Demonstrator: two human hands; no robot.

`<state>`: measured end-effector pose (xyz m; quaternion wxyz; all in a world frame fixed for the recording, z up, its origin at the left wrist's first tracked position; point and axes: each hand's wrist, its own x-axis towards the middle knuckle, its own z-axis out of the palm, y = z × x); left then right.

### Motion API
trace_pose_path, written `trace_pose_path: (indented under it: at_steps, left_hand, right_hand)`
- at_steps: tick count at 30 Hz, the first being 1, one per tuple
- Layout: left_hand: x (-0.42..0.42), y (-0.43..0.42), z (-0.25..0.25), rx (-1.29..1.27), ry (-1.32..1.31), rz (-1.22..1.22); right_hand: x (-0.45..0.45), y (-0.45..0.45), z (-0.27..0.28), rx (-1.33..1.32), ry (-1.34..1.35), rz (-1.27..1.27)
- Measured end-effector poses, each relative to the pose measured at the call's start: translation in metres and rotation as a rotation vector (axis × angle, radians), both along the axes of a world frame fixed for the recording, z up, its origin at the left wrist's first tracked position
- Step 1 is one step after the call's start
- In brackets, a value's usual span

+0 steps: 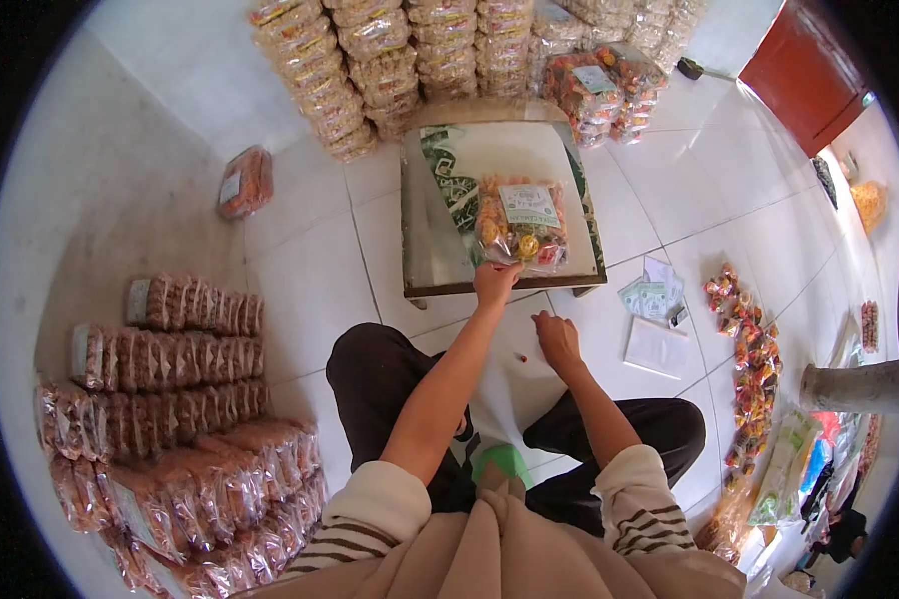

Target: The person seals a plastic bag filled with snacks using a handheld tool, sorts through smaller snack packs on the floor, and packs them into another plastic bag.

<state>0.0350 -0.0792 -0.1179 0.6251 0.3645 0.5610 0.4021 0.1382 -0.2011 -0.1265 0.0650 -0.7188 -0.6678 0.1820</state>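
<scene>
A clear plastic bag of orange snacks with a white and green printed label lies flat on a low table. At the bag's lower left edge, my left hand has its fingers pinched together on the plastic. My right hand hovers just off the table's front edge, fingers curled closed, touching neither bag nor table; anything inside them is too small to make out. Below it, a tiny brown object rests on the floor between my knees.
Tall stacks of bagged snacks stand behind the table. Rows of brown packs fill the left side, with one lone pack farther back. To the right lie printed labels, a white pad and a line of small snack packets.
</scene>
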Motion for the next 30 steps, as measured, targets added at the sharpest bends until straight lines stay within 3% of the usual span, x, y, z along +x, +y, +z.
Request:
trace_pose_path:
  at_steps: [2,3,4,6,7,9,10,12,14,16,18,20,21,23,27,29,30]
  left_hand:
    - [-0.001,0.004,0.022,-0.032,-0.076,-0.011]
    - [-0.001,0.004,0.033,-0.078,-0.151,-0.024]
    - [-0.002,0.005,0.045,-0.065,-0.157,-0.027]
    - [-0.003,0.008,0.066,-0.088,-0.243,-0.104]
    - [-0.001,0.011,0.076,-0.131,-0.292,-0.100]
    - [0.001,0.014,0.099,-0.115,-0.270,-0.179]
    - [0.001,0.015,0.103,-0.112,-0.246,-0.253]
    - [-0.010,0.020,0.094,-0.062,-0.253,-0.388]
    - [-0.032,0.026,0.074,-0.228,-0.114,-0.791]
    - [-0.059,0.048,0.018,-0.366,-0.110,-0.584]
    - [-0.054,0.040,0.033,-0.375,-0.118,-0.531]
    - [-0.041,0.021,0.051,-0.409,-0.133,-0.481]
    - [-0.031,0.012,0.062,-0.241,0.007,-0.486]
    - [-0.013,0.024,0.023,-0.231,0.340,-0.459]
    - [0.006,0.022,0.037,-0.099,0.096,-0.317]
    - [0.031,0.048,0.033,0.102,-0.104,-0.275]
    - [0.041,0.068,0.033,0.273,-0.102,-0.434]
  right_hand:
    - [0.011,0.001,-0.004,0.212,0.123,-0.209]
    - [0.015,0.005,0.007,0.551,0.140,-0.208]
    - [0.020,0.012,0.021,0.565,0.135,-0.207]
    - [0.026,0.030,0.051,0.626,0.539,-0.539]
    - [0.028,0.040,0.071,0.643,0.540,-0.536]
    - [0.033,0.057,0.104,0.301,1.505,-1.002]
    - [0.039,0.062,0.108,0.313,1.510,-0.998]
    - [0.053,0.072,0.111,-0.037,1.942,-0.883]
    - [0.074,0.088,0.062,-0.101,1.965,-0.782]
    - [0.087,0.096,0.019,-0.204,1.953,-0.596]
    - [0.080,0.076,0.023,-0.249,1.792,-0.623]
    - [0.067,0.057,0.030,-0.329,1.483,-0.823]
    - [0.064,0.053,0.017,-0.310,1.520,-0.823]
    - [0.052,0.048,0.022,-0.207,1.544,-0.911]
    - [0.067,0.061,0.026,-0.105,1.488,-0.890]
    - [0.083,0.077,0.045,0.055,1.500,-0.813]
    - [0.099,0.088,0.048,0.157,1.470,-0.756]
